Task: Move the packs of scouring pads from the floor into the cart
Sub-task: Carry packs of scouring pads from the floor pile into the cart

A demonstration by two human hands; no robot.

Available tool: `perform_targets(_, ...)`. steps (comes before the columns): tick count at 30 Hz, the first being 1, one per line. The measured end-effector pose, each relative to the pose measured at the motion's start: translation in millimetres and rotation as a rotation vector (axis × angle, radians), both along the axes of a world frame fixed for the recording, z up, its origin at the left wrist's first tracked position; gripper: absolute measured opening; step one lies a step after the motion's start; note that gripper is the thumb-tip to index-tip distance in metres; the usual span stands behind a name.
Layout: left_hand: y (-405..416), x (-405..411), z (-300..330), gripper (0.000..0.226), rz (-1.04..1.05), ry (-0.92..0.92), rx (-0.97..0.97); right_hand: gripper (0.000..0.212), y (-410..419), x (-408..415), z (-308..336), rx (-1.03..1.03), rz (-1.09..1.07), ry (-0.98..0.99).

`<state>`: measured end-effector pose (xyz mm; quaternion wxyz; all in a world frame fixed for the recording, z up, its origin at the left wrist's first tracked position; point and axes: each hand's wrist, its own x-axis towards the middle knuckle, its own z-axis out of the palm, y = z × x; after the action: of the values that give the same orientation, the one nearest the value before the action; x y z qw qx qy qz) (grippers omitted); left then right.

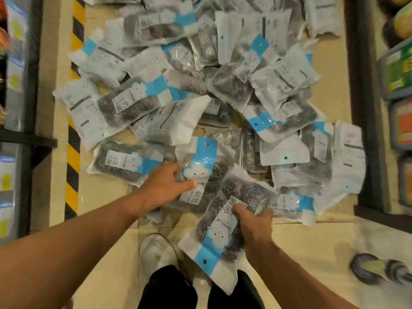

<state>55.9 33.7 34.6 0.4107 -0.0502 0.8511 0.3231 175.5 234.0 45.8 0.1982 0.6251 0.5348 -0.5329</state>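
Note:
Several packs of steel scouring pads [178, 70], clear bags with blue and white cloud labels, lie heaped on the tiled floor ahead of me. My left hand [162, 186] grips one pack [201, 168] at the near edge of the heap, thumb across its front. My right hand [254, 226] holds another pack [219, 233] lifted off the heap, its blue end pointing down toward my feet. No cart body is in view.
Shop shelves [20, 85] with goods flank the aisle on the left, and more shelving [396, 90] stands on the right. A black and yellow hazard strip [73, 157] runs along the floor at left. A caster wheel [370, 269] shows at lower right. My shoe [158, 253] stands below the heap.

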Motion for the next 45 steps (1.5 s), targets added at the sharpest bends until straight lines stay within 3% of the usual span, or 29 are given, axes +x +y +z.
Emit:
perform_targets(3, 2, 9, 57, 0.019, 0.078, -0.050, 0.077, 0.050, 13, -2, 66, 0.041, -0.024, 0.090)
perform_targets(7, 4, 15, 147, 0.062, 0.191, -0.076, 0.167, 0.044, 32, -4, 164, 0.075, 0.005, 0.242)
perform_targets(10, 5, 18, 229, 0.075, 0.337, -0.082, 0.232, 0.040, 42, -1, 248, 0.071, 0.064, 0.343)
perform_targets(15, 17, 23, 392, 0.058, 0.423, -0.085, 0.292, 0.038, 57, 15, 399, -0.008, 0.107, 0.450)
perform_targets(19, 23, 29, 521, 0.028, 0.458, -0.083, 0.373, 0.040, 71, 24, 507, -0.072, 0.120, 0.550)
perform_targets(22, 27, 43, 594, 0.029, 0.499, -0.069, 0.421, 0.045, 82, 36, 570, -0.062, 0.152, 0.617)
perform_targets(24, 28, 43, 635, 0.043, 0.467, -0.053, 0.471, 0.044, 86, 39, 607, -0.023, 0.152, 0.670)
perform_targets(28, 38, 41, 689, 0.101, 0.379, -0.052, 0.560, 0.045, 95, 48, 664, 0.032, 0.131, 0.755)
perform_targets(31, 50, 35, 715, 0.112, 0.303, -0.061, 0.620, 0.049, 100, 58, 693, 0.078, 0.074, 0.831)
perform_targets(32, 56, 35, 722, 0.106, 0.275, -0.071, 0.638, 0.051, 101, 65, 700, 0.093, 0.047, 0.849)
perform_targets(35, 81, 41, 740, 0.056, 0.216, -0.144, 0.694, 0.056, 108, 91, 719, 0.142, -0.081, 0.855)
perform_targets(36, 89, 44, 744, 0.051, 0.199, -0.169, 0.695, 0.058, 110, 101, 725, 0.155, -0.121, 0.855)
perform_targets(38, 107, 51, 753, 0.064, 0.158, -0.231, 0.701, 0.065, 114, 125, 736, 0.174, -0.212, 0.852)
perform_targets(41, 139, 69, 769, 0.110, 0.084, -0.322, 0.720, 0.054, 126, 166, 758, 0.201, -0.332, 0.865)
perform_targets(42, 152, 77, 774, 0.110, 0.055, -0.338, 0.738, 0.049, 131, 181, 765, 0.215, -0.366, 0.863)
perform_targets(45, 195, 111, 796, 0.063, -0.034, -0.380, 0.787, 0.041, 143, 230, 785, 0.259, -0.469, 0.856)
